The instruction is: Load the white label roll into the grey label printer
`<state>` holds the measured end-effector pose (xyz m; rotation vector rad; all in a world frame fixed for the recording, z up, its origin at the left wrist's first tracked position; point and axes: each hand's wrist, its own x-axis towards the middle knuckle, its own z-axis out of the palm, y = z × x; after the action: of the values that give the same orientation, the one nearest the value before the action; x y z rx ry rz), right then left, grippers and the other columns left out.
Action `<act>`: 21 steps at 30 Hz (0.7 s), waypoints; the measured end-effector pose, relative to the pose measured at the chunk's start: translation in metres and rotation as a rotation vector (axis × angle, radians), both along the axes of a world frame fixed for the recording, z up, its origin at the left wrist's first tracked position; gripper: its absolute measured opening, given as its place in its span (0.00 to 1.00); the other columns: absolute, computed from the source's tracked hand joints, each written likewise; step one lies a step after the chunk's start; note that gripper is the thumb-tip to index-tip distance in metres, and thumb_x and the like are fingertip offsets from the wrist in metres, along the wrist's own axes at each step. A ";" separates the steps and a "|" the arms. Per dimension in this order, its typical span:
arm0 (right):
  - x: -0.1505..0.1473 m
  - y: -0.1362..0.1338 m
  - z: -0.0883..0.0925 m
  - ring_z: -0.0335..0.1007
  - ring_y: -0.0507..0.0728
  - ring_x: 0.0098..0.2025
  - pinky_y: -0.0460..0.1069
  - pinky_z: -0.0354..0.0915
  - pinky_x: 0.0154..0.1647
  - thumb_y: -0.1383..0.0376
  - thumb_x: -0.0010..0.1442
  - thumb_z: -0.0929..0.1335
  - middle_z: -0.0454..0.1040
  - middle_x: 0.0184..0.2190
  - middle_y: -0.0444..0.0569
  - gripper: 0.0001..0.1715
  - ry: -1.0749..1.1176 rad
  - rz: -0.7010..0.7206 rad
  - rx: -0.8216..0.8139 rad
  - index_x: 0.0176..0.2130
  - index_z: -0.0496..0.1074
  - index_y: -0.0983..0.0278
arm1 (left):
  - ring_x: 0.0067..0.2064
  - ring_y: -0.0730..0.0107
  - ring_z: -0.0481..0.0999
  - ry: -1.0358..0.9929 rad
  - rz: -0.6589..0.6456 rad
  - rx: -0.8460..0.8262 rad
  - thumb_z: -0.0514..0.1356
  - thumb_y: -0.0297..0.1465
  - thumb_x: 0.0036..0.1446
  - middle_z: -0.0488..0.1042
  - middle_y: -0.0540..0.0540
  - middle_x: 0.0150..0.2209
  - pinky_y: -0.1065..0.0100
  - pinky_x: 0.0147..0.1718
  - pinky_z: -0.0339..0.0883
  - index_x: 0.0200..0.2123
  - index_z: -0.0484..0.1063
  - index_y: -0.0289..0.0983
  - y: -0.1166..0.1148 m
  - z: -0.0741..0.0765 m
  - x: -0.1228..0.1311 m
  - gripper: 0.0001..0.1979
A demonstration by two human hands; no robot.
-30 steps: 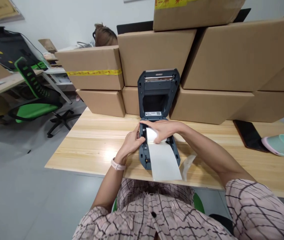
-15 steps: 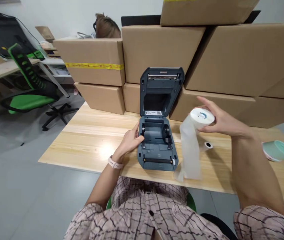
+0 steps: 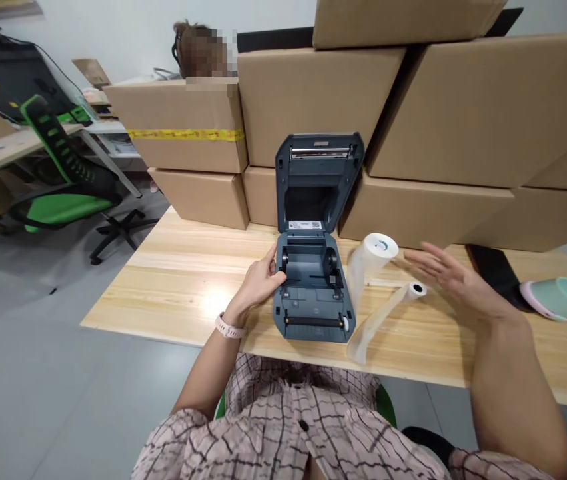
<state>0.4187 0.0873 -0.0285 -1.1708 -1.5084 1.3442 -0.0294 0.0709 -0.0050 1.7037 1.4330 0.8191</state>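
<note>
Printer [image 3: 313,267] open; left hand [image 3: 261,277] holds its left edge.
Right hand [image 3: 456,281] wide, empty, right of big roll [image 3: 382,247]; avoid knocking it.

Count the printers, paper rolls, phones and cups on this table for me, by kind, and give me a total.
Printer: 1, lid open
Paper rolls: 2, a larger roll and a smaller roll
Phone: 1, dark and partly hidden
Cup: 1, mint green and pink
Total: 5
</note>
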 end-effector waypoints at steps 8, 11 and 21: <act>-0.023 -0.036 0.004 0.80 0.69 0.52 0.63 0.76 0.53 0.46 0.51 0.79 0.82 0.47 0.58 0.27 -0.179 0.102 -0.129 0.44 0.80 0.58 | 0.28 0.71 0.60 -0.035 -0.006 0.008 0.56 0.28 0.51 0.61 0.56 0.25 0.70 0.29 0.51 0.71 0.60 0.39 -0.005 0.007 0.004 0.42; -0.040 -0.037 0.033 0.79 0.63 0.32 0.61 0.77 0.42 0.39 0.52 0.76 0.79 0.28 0.48 0.29 0.058 0.198 0.066 0.44 0.79 0.54 | 0.28 0.71 0.60 -0.040 -0.007 0.012 0.57 0.28 0.50 0.62 0.56 0.25 0.70 0.30 0.52 0.72 0.59 0.38 -0.005 0.007 0.004 0.42; -0.223 0.006 0.102 0.72 0.68 0.59 0.61 0.67 0.57 0.54 0.72 0.62 0.75 0.59 0.58 0.25 -0.860 0.631 0.557 0.63 0.68 0.60 | 0.30 0.70 0.63 -0.063 -0.015 0.029 0.57 0.30 0.52 0.70 0.53 0.29 0.69 0.33 0.59 0.74 0.54 0.34 -0.001 -0.002 0.002 0.44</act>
<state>0.1957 0.0937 0.0733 -0.9620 -2.8197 0.6433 -0.0276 0.0699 -0.0066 1.6931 1.3709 0.8820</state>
